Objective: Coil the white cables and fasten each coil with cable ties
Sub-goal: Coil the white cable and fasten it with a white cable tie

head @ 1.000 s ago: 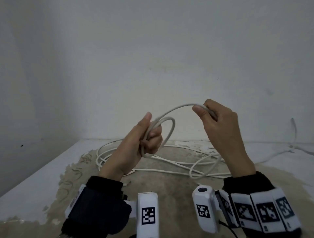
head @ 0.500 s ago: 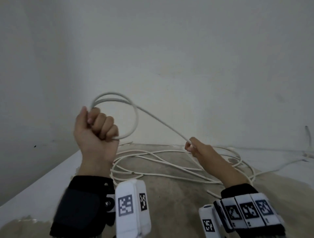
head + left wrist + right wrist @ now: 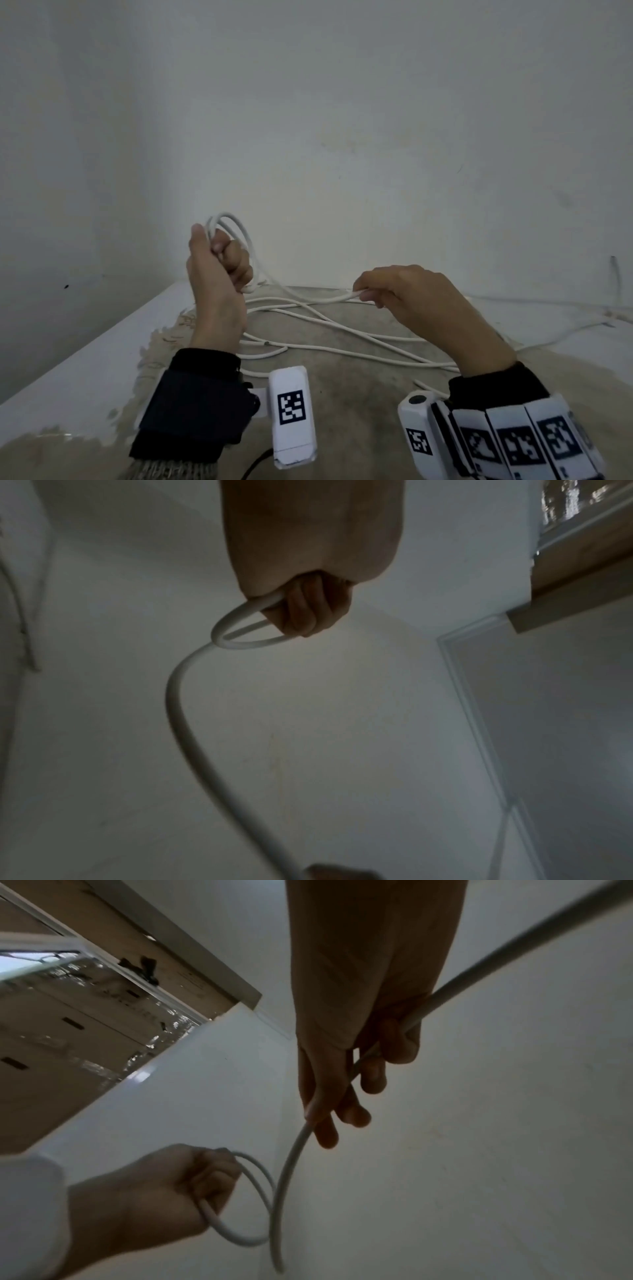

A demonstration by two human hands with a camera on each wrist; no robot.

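My left hand [image 3: 222, 260] is raised in a fist around a small coil of white cable [image 3: 239, 236] that loops above and beside the knuckles. The left wrist view shows the coil [image 3: 240, 639] hanging from the curled fingers [image 3: 308, 610]. From the coil the cable runs down and right to my right hand [image 3: 383, 294], which pinches the strand [image 3: 339, 297] between thumb and fingers. In the right wrist view the cable [image 3: 298, 1148] passes through my right hand's fingers [image 3: 346, 1102] toward the left hand [image 3: 178, 1185]. More loose white cable [image 3: 342, 339] lies tangled on the surface below.
The cable lies on a stained beige mat [image 3: 342, 394] over a white surface [image 3: 85, 370] set in a corner of white walls. A further white cable [image 3: 565, 322] trails off to the right along the wall. Wrist cameras with markers sit on both forearms.
My left hand has moved right and a little lower with the coil. My right hand has moved away from the coil along the cable, and the strand between the hands has slackened and dropped.
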